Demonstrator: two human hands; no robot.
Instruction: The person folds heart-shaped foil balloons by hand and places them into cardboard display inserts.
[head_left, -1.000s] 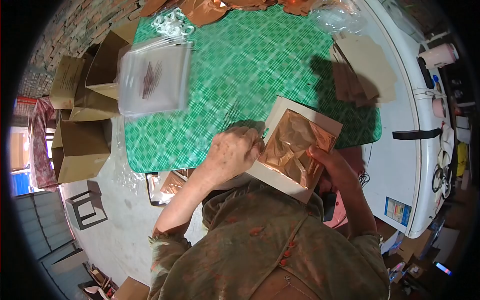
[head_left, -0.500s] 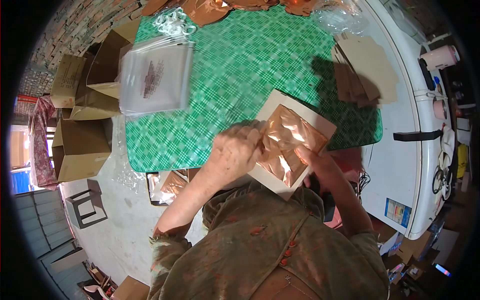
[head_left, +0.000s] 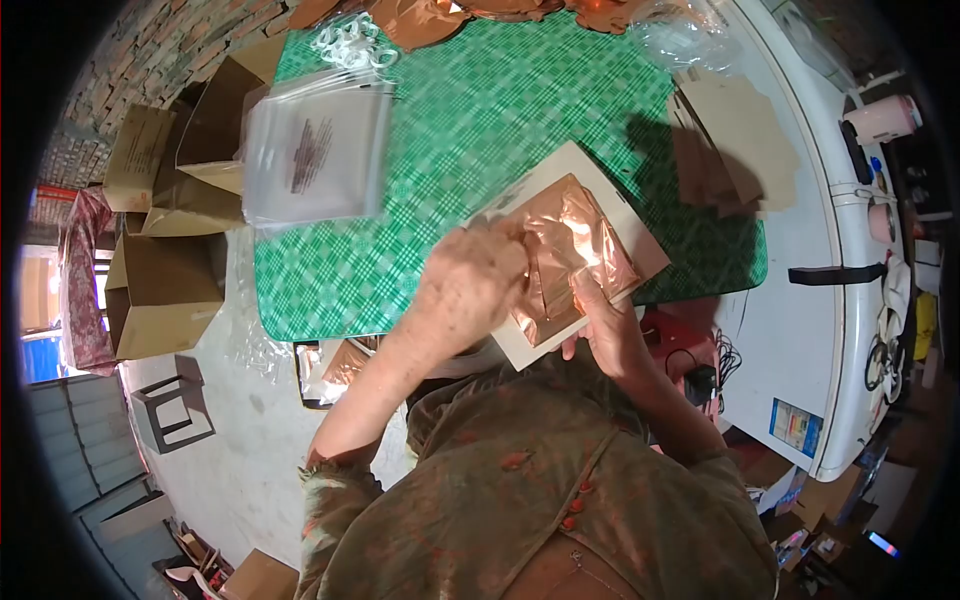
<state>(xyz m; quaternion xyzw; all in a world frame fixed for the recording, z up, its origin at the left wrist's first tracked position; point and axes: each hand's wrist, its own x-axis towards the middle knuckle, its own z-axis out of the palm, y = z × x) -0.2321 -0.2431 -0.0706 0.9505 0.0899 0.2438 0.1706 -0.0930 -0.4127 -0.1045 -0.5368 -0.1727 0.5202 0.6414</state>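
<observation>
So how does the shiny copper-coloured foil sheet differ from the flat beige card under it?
The copper-coloured foil sheet is crinkled; the beige card looks smooth. The foil sheet glints, the card is matte. The foil sheet is smaller, the card showing beyond it. Both are roughly rectangular.

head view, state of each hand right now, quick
Left hand: curled at the left side of the copper-coloured foil; fingertips hidden, so its grip cannot be told.
Right hand: closed, holding the pale card, thumb over the foil.
</observation>
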